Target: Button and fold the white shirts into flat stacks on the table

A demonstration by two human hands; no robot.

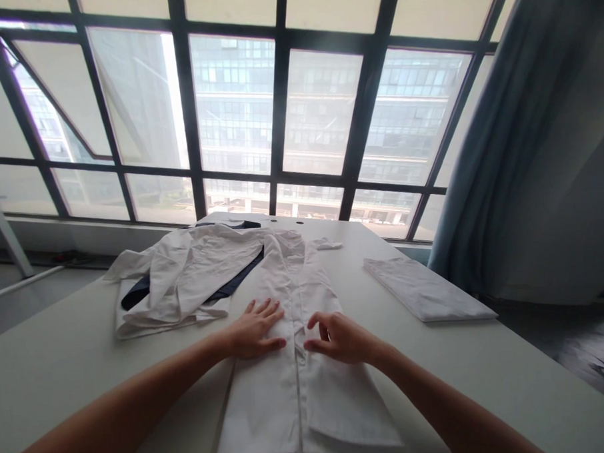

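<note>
A white garment with a front opening, like a shirt or lab coat, lies stretched out front side up on the white table. My left hand rests flat on its left front panel, fingers spread. Over the right panel, close to the central placket, is my right hand. Its thumb and index finger are apart with a gap between them, while the other fingers curl under. I see nothing held in either hand. The placket runs down the middle between both hands, with small creases beside the right fingertips.
Left of the garment lies a rumpled pile of white clothes with dark blue cloth showing beneath. A folded white garment sits near the table's right edge. Large windows stand beyond, with a grey-blue curtain at right.
</note>
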